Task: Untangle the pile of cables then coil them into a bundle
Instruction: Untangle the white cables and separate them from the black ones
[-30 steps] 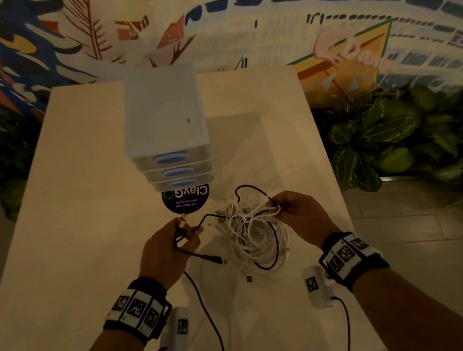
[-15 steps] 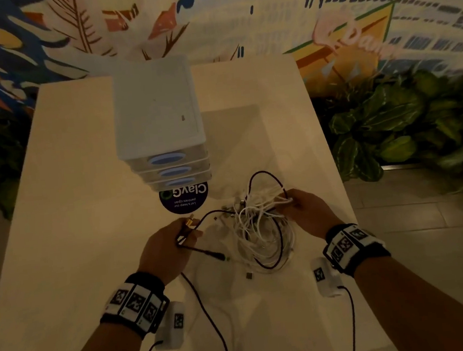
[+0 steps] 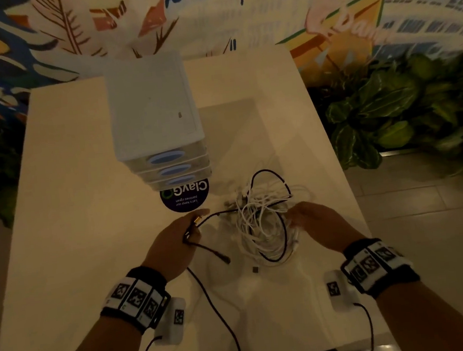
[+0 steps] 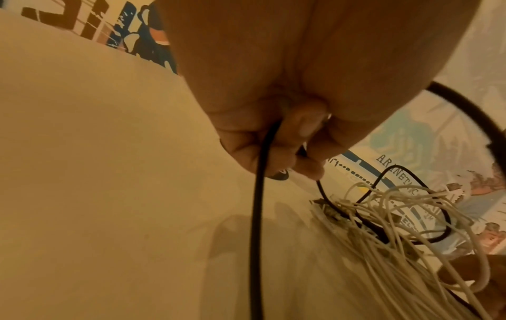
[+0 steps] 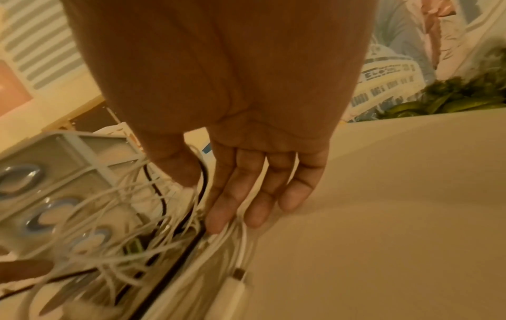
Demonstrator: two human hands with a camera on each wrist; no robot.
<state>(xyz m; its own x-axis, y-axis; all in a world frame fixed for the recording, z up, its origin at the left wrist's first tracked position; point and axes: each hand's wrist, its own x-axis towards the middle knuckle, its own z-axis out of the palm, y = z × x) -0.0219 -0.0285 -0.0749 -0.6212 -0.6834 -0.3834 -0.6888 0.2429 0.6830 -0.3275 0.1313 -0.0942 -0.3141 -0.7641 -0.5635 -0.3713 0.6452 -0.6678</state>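
Observation:
A tangled pile of white cables (image 3: 261, 229) (image 4: 397, 216) (image 5: 123, 238) lies on the pale table (image 3: 73, 219), with a black cable looped through it. My left hand (image 3: 179, 237) (image 4: 273, 151) is just left of the pile. Its fingers are curled round the black cable (image 4: 257, 216), whose gold connector (image 3: 198, 220) sticks out above the thumb. My right hand (image 3: 311, 221) (image 5: 232, 194) is at the pile's right edge. Its fingers (image 5: 219, 216) are nearly straight and touch the white strands, and the black cable passes between thumb and forefinger.
A white three-drawer unit (image 3: 153, 106) (image 5: 41, 173) stands just behind the pile, with a round dark sticker (image 3: 186, 198) in front of it. Leafy plants (image 3: 389, 120) sit beyond the table's right edge. A thin black lead (image 3: 209, 305) from the wrist cameras trails toward me.
My right hand has gone from pinching the pile's strands to lying against them with straighter fingers. The black loop now stands higher above the pile. The left hand keeps its hold.

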